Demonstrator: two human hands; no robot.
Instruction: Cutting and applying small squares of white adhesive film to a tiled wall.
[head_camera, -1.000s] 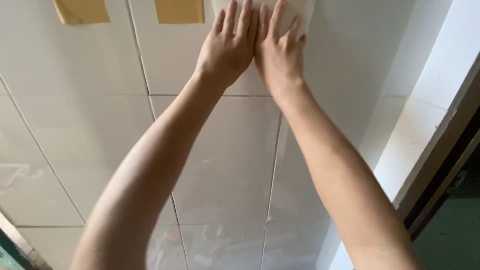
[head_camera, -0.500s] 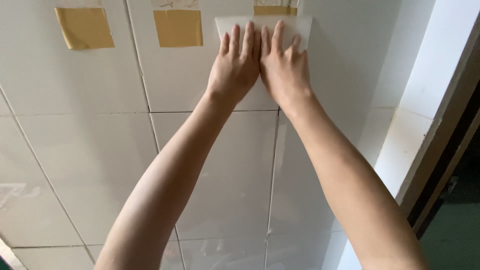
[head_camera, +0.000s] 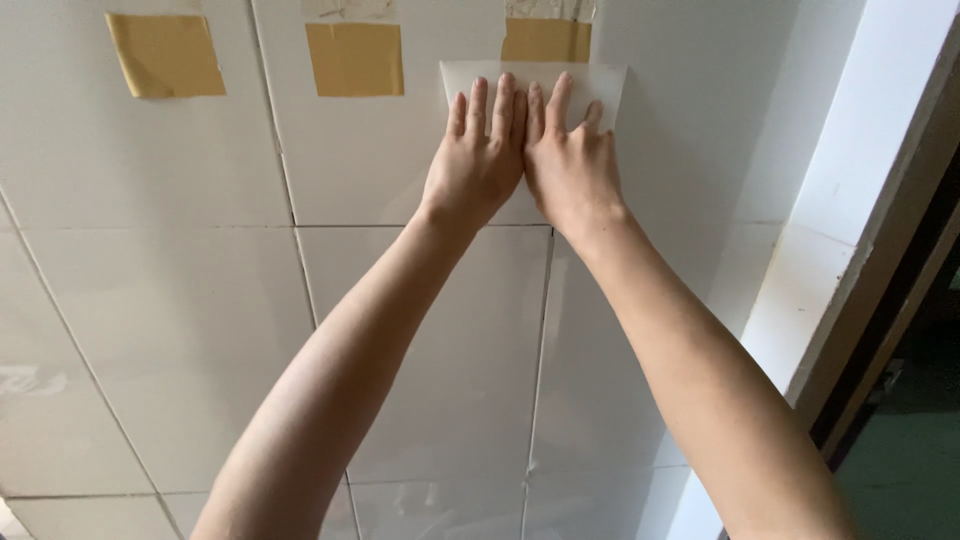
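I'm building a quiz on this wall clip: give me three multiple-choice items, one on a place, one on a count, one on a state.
1. Where is the white sheet?
A. On the floor
B. On the tiled wall, just under the rightmost tape patch
C. On the door frame

2. How many yellow tape patches show?
A. One
B. Three
C. Five

3. How do the hands lie?
A. Flat, side by side on the sheet
B. Clenched into fists
C. Far apart, off the wall

Answers:
1 B: the sheet's top edge sits right below that patch on the tiles.
2 B: three patches run along the top of the wall.
3 A: the left hand and right hand press open-palmed on the sheet, touching each other.
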